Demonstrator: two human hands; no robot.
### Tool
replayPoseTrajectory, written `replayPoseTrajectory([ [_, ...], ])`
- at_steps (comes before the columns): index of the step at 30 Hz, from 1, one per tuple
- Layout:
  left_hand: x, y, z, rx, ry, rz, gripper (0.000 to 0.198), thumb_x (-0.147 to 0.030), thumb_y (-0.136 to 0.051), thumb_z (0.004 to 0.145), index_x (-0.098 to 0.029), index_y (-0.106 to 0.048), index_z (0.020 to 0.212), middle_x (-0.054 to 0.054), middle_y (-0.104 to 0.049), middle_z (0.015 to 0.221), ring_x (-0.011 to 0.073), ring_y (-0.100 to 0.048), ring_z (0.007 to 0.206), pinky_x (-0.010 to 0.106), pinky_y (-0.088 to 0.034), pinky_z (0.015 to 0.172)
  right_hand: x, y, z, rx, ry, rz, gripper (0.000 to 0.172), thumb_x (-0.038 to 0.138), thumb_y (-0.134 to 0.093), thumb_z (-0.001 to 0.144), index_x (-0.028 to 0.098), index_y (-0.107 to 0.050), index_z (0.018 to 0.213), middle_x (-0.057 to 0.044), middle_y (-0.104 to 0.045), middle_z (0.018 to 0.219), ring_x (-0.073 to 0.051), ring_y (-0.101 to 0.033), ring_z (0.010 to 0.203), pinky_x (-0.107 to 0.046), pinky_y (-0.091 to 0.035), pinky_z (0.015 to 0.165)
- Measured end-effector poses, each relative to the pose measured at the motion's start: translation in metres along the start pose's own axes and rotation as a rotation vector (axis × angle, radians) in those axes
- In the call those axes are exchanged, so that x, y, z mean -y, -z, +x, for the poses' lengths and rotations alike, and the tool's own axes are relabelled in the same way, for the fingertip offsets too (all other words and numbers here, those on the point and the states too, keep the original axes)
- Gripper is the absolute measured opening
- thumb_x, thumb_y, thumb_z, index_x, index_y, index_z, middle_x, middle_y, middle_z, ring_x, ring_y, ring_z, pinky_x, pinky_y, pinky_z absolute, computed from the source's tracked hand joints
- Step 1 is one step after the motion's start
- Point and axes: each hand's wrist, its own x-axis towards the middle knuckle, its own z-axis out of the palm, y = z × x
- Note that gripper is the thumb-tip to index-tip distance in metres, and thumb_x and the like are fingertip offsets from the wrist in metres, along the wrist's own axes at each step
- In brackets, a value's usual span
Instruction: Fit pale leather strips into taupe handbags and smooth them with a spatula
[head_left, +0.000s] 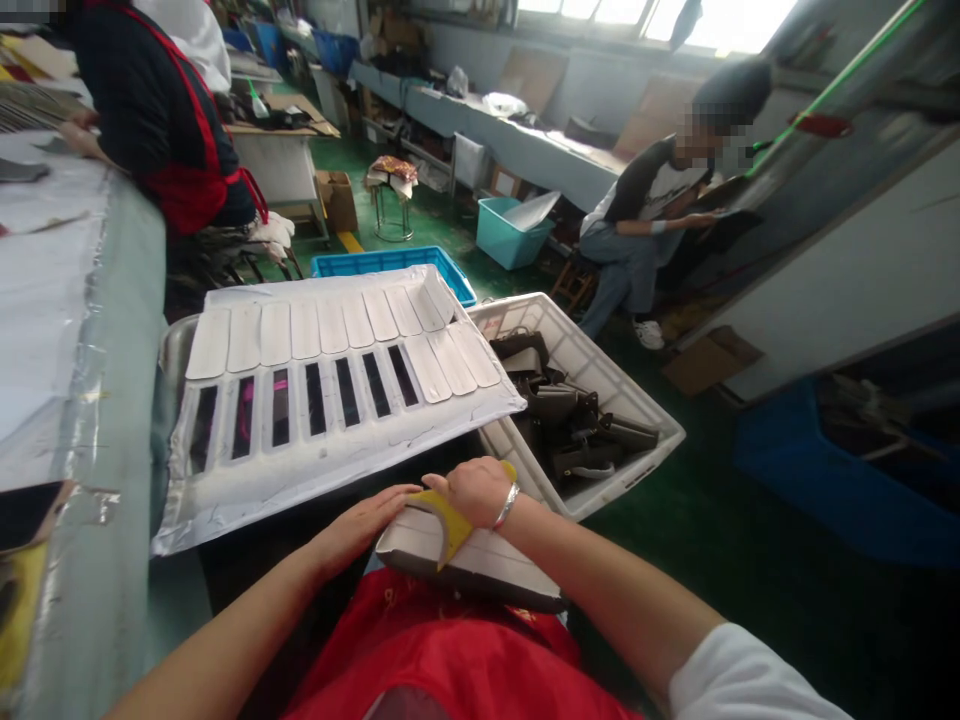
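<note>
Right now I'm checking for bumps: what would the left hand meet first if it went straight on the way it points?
Probably the right hand, just beyond the fingers of the left hand, though depth is unclear and the yellow piece might come first.

Strips (289, 335) lie on the panel (232, 515). Right of the panel stands a crate (634, 480) with parts (577, 420) in it; left of it runs a surface (131, 270). Behind the panel sits a basket (375, 262), with a stool (394, 170) farther back. Before the panel is a block (502, 562), a piece (455, 528) lying on it.
</note>
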Motion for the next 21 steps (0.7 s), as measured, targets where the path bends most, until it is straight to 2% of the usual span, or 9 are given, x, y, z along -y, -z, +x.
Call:
replayPoseTrajectory([
  [3, 0.009, 0.014, -0.018, -0.059, 0.034, -0.09, 0.055, -0.057, -0.036, 0.087, -0.018, -0.055, 0.122, 0.008, -0.057, 0.125, 0.0212, -0.054, 0.108, 0.032, -0.042, 0.09, -0.019, 0.014, -0.02, 0.025, -0.149, 0.197, 0.066, 0.062, -0.025, 0.088, 0.015, -0.067, 0.069, -0.012, -0.066, 0.07, -0.021, -0.061, 0.07, -0.029, -0.042, 0.062],
  [5, 0.015, 0.019, -0.033, -0.135, 0.063, -0.087, 0.058, -0.06, -0.036, 0.086, -0.018, -0.055, 0.121, 0.01, -0.051, 0.132, 0.0167, -0.061, 0.084, 0.028, -0.047, 0.072, -0.031, 0.024, -0.042, 0.054, -0.178, 0.337, 0.064, 0.065, -0.03, 0.085, 0.014, -0.065, 0.066, -0.009, -0.063, 0.065, -0.018, -0.058, 0.06, -0.026, -0.039, 0.053],
  [7, 0.018, 0.017, -0.043, -0.128, 0.08, -0.126, 0.059, -0.062, -0.037, 0.085, -0.022, -0.05, 0.126, 0.011, -0.039, 0.141, 0.0107, -0.059, 0.061, 0.026, -0.045, 0.054, -0.037, 0.031, -0.069, 0.102, -0.148, 0.508, 0.052, 0.06, -0.043, 0.083, 0.013, -0.064, 0.071, -0.006, -0.064, 0.067, -0.015, -0.057, 0.058, -0.023, -0.038, 0.048],
  [8, 0.017, 0.014, -0.046, -0.081, 0.09, -0.18, 0.06, -0.063, -0.037, 0.084, -0.025, -0.044, 0.13, 0.012, -0.035, 0.143, 0.0103, -0.059, 0.058, 0.026, -0.045, 0.051, -0.036, 0.032, -0.083, 0.124, -0.122, 0.607, 0.044, 0.054, -0.049, 0.081, 0.013, -0.064, 0.077, -0.005, -0.065, 0.071, -0.015, -0.058, 0.061, -0.022, -0.04, 0.049],
  [11, 0.012, -0.003, -0.045, 0.085, 0.12, -0.36, 0.069, -0.067, -0.034, 0.082, -0.032, -0.022, 0.141, 0.013, -0.042, 0.138, 0.0184, -0.065, 0.072, 0.036, -0.05, 0.068, -0.021, 0.025, -0.12, 0.144, -0.06, 0.855, 0.033, 0.043, -0.053, 0.081, 0.014, -0.062, 0.094, -0.005, -0.068, 0.087, -0.016, -0.062, 0.072, -0.021, -0.046, 0.057],
  [13, 0.007, -0.012, -0.038, 0.132, 0.125, -0.42, 0.072, -0.068, -0.033, 0.081, -0.034, -0.015, 0.142, 0.013, -0.049, 0.131, 0.0227, -0.066, 0.081, 0.042, -0.048, 0.079, -0.005, 0.011, -0.134, 0.075, -0.062, 1.022, 0.034, 0.042, -0.054, 0.081, 0.013, -0.061, 0.096, -0.005, -0.068, 0.09, -0.016, -0.062, 0.075, -0.022, -0.047, 0.06],
  [17, 0.006, -0.017, -0.026, 0.155, 0.085, -0.47, 0.071, -0.071, -0.031, 0.08, -0.033, -0.024, 0.139, 0.012, -0.048, 0.132, 0.028, -0.063, 0.093, 0.046, -0.046, 0.083, 0.028, -0.026, -0.136, -0.134, -0.142, 1.304, 0.032, 0.039, -0.06, 0.075, 0.011, -0.064, 0.089, -0.004, -0.067, 0.08, -0.013, -0.057, 0.064, -0.02, -0.043, 0.055],
  [19, 0.01, -0.015, -0.024, 0.18, 0.062, -0.511, 0.071, -0.072, -0.03, 0.08, -0.031, -0.028, 0.138, 0.012, -0.048, 0.131, 0.0297, -0.061, 0.098, 0.047, -0.047, 0.082, 0.045, -0.04, -0.128, -0.162, -0.185, 1.395, 0.028, 0.037, -0.06, 0.075, 0.011, -0.064, 0.081, -0.001, -0.064, 0.068, -0.01, -0.053, 0.054, -0.018, -0.039, 0.048],
  [21, 0.016, -0.014, -0.024, 0.202, 0.013, -0.574, 0.07, -0.07, -0.03, 0.081, -0.027, -0.031, 0.137, 0.012, -0.05, 0.129, 0.0302, -0.059, 0.101, 0.045, -0.047, 0.082, 0.061, -0.049, -0.118, -0.124, -0.213, 1.431, 0.023, 0.034, -0.059, 0.075, 0.011, -0.062, 0.072, 0.002, -0.058, 0.055, -0.007, -0.047, 0.044, -0.017, -0.034, 0.041],
])
